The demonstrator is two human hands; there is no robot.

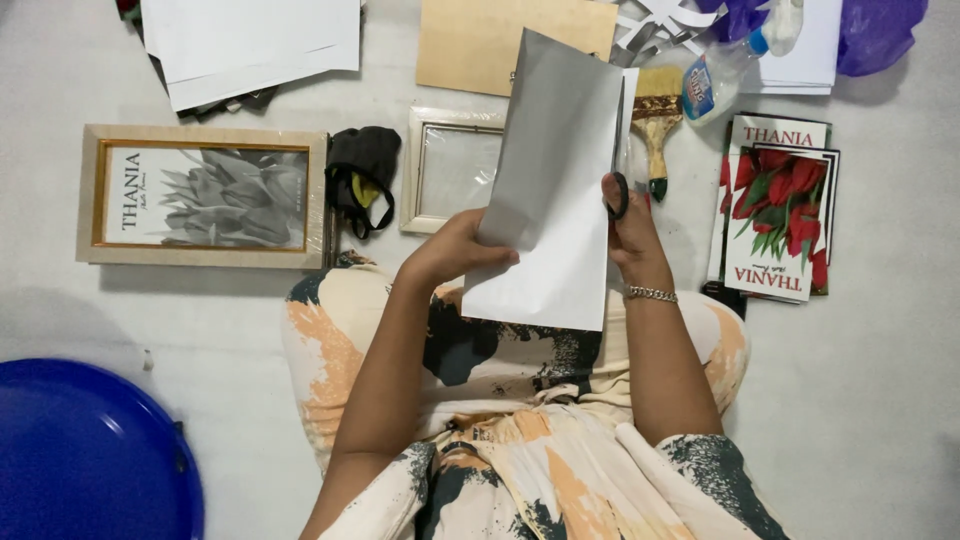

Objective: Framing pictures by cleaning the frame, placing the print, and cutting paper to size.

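While left hand point(455, 250) grips paper point(550, 190), right hand point(632, 225) scissors point(620, 160).

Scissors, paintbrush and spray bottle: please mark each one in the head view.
scissors point(619, 192), head view, on the black handle loop in the right hand.
paintbrush point(657, 128), head view, on the wooden handle.
spray bottle point(722, 72), head view, on the clear body.

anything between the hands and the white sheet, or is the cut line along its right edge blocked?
Nothing visible. The left hand already grips the white sheet at its left edge. The right hand holds scissors along the right edge. The paintbrush lies behind on the floor, apart.
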